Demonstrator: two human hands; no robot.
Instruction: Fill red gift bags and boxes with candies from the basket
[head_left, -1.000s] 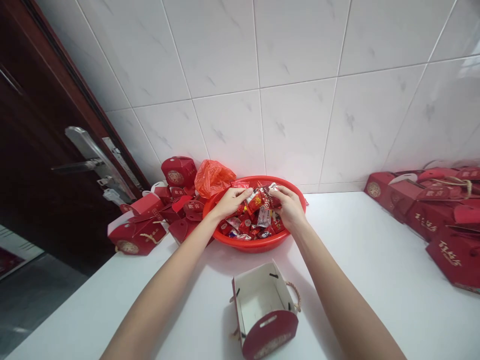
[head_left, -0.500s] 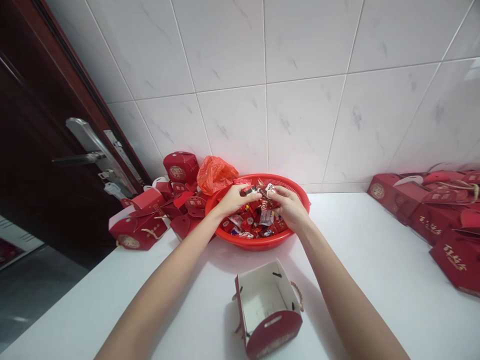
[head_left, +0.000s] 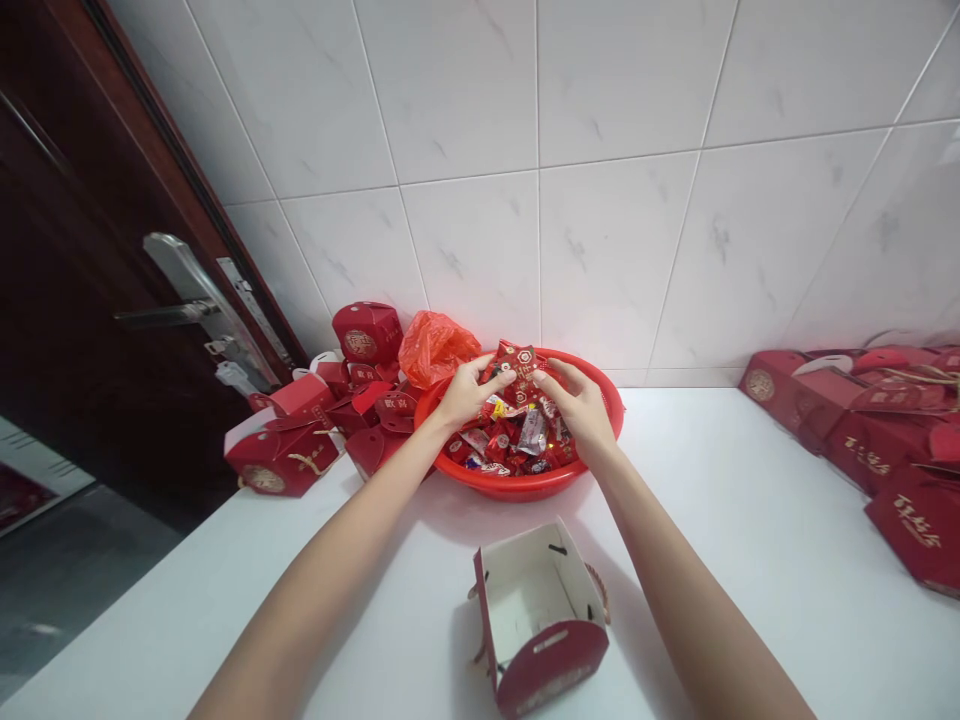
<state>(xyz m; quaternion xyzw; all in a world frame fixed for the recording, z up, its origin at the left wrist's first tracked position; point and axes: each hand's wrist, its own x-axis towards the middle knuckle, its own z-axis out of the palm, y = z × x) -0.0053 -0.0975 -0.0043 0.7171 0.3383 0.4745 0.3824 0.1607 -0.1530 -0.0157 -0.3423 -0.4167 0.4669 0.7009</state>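
Observation:
Over a red plastic basket (head_left: 517, 487) of wrapped candies (head_left: 499, 440), my left hand (head_left: 471, 393) and my right hand (head_left: 579, 408) hold a red candy packet (head_left: 519, 368) with gold and white patterns between them. The left thumb and fingers pinch its left side, while the right thumb presses on its right side. What lies behind the packet is hidden. Nearer to me, between my forearms, an open red gift box (head_left: 553, 665) with a pale inside and rope handles stands on the white table (head_left: 390, 620). Nothing shows inside it.
Several red gift boxes (head_left: 281, 450) are piled left of the basket, beside a crumpled red plastic bag (head_left: 437, 348). More red boxes (head_left: 855, 420) line the right side. A tiled wall (head_left: 600, 250) rises behind, and a dark door (head_left: 82, 250) stands at the left.
Both hands were among the candies with darker and white-marked wrappers; now they hold up the red patterned packet, a little higher. The view has shifted slightly, and the open box stays in place.

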